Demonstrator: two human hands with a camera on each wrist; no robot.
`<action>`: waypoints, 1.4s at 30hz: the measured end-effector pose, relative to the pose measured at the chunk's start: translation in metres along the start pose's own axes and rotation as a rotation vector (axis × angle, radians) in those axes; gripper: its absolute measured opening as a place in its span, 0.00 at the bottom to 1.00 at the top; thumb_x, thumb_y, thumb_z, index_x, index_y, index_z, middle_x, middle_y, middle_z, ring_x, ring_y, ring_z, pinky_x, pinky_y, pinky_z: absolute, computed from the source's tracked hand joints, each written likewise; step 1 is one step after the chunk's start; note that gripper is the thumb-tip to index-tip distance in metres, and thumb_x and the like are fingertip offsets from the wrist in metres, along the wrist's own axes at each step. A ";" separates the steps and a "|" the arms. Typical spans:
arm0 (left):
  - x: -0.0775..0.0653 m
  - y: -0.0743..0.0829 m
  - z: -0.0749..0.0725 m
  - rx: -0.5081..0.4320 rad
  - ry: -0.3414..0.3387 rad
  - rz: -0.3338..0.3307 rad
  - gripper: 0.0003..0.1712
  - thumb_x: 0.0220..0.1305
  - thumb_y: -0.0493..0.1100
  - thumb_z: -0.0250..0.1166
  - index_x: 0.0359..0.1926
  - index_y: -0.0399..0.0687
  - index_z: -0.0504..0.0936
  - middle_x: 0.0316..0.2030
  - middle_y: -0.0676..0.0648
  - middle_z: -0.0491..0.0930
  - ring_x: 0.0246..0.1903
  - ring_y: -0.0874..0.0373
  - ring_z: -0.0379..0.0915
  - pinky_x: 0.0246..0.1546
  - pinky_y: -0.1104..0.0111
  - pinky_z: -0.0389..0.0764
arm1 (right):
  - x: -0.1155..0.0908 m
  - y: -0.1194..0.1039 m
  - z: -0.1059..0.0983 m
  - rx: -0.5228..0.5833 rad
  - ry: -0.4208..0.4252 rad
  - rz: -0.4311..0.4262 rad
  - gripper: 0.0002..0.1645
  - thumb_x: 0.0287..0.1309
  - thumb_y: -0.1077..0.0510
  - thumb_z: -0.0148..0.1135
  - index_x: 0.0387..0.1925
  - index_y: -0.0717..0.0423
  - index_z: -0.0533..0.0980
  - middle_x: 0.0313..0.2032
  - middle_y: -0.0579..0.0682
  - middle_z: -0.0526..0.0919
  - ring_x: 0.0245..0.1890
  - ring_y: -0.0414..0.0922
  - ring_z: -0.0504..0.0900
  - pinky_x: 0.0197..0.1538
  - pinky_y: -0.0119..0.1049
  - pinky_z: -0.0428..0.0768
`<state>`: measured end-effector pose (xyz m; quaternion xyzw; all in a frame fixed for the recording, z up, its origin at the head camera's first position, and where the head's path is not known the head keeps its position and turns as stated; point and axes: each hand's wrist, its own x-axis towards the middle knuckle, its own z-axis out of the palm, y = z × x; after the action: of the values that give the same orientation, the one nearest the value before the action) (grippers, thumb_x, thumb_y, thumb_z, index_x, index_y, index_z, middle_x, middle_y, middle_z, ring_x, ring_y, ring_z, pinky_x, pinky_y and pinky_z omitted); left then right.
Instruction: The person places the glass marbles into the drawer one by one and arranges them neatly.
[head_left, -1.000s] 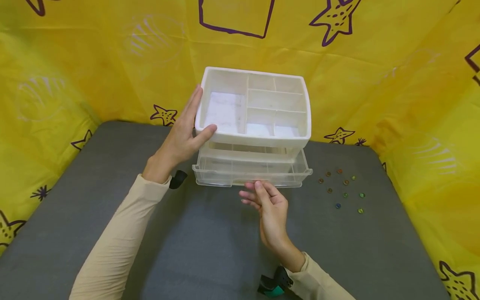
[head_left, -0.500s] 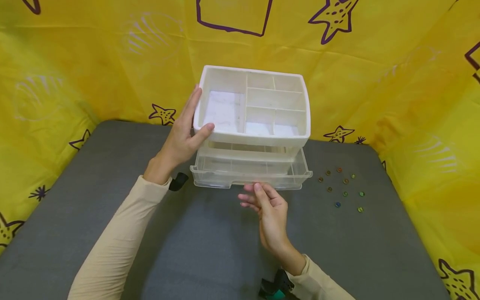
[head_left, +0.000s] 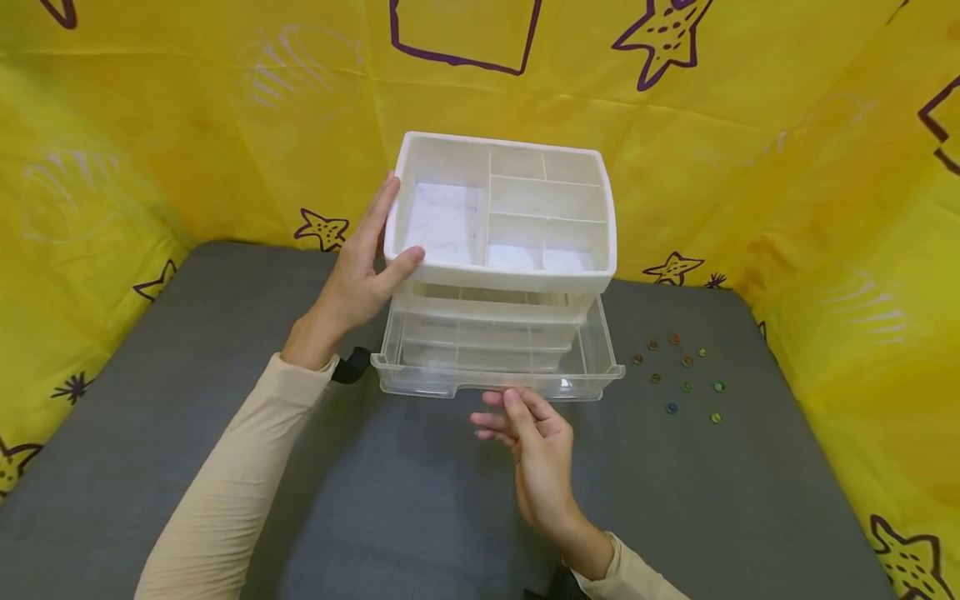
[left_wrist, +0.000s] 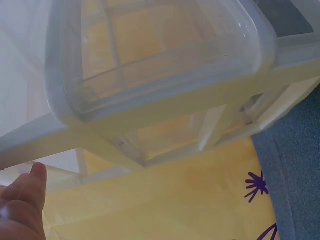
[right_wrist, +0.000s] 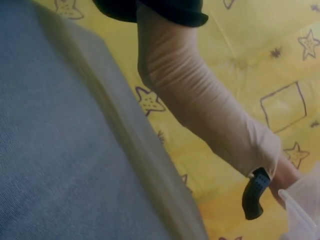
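Note:
A white plastic drawer organizer [head_left: 501, 275] stands on the grey table, its divided top tray holding nothing. My left hand [head_left: 352, 283] holds its left side, thumb on the front rim and fingers along the side wall. In the left wrist view, a fingertip [left_wrist: 38, 172] shows against the organizer's frame [left_wrist: 150, 107]. A clear lower drawer [head_left: 420, 380] is pulled out at the front, with nothing seen inside. My right hand [head_left: 540, 458] pinches the drawer's front edge near its middle, thumb on top. The right wrist view shows the left sleeve and an organizer corner [right_wrist: 302, 205], not the right hand.
Several small coloured glass marbles [head_left: 687, 387] lie scattered on the grey table [head_left: 420, 517], right of the organizer. Yellow patterned cloth [head_left: 187, 125] hangs behind and along both sides.
The right hand has drawn the clear drawer farther out toward the person, showing more of its inside. The left hand keeps its hold on the organizer's side.

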<state>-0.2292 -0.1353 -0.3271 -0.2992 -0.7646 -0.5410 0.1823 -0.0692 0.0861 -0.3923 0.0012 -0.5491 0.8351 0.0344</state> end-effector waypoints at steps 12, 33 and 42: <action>-0.001 -0.001 0.002 -0.001 0.001 0.001 0.46 0.64 0.32 0.59 0.79 0.45 0.48 0.79 0.49 0.44 0.67 0.52 0.61 0.59 0.78 0.70 | -0.012 -0.002 0.000 0.021 -0.029 0.067 0.12 0.72 0.59 0.51 0.40 0.45 0.82 0.39 0.42 0.89 0.33 0.39 0.89 0.39 0.34 0.86; -0.001 -0.004 0.003 0.045 0.000 0.035 0.45 0.65 0.36 0.57 0.79 0.44 0.46 0.79 0.48 0.45 0.71 0.56 0.54 0.67 0.74 0.62 | -0.021 0.004 -0.017 -0.126 -0.310 -0.134 0.12 0.64 0.71 0.55 0.46 0.77 0.74 0.44 0.45 0.88 0.44 0.40 0.88 0.46 0.37 0.86; -0.002 -0.004 0.002 0.048 0.007 0.041 0.45 0.65 0.37 0.57 0.79 0.44 0.47 0.79 0.49 0.45 0.71 0.56 0.55 0.66 0.75 0.63 | -0.020 -0.011 -0.021 -0.160 -0.466 -0.270 0.13 0.60 0.76 0.55 0.47 0.79 0.73 0.48 0.41 0.87 0.48 0.38 0.87 0.50 0.33 0.84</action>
<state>-0.2305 -0.1345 -0.3322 -0.3085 -0.7704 -0.5197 0.2030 -0.0478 0.1086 -0.3915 0.2636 -0.6011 0.7542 0.0180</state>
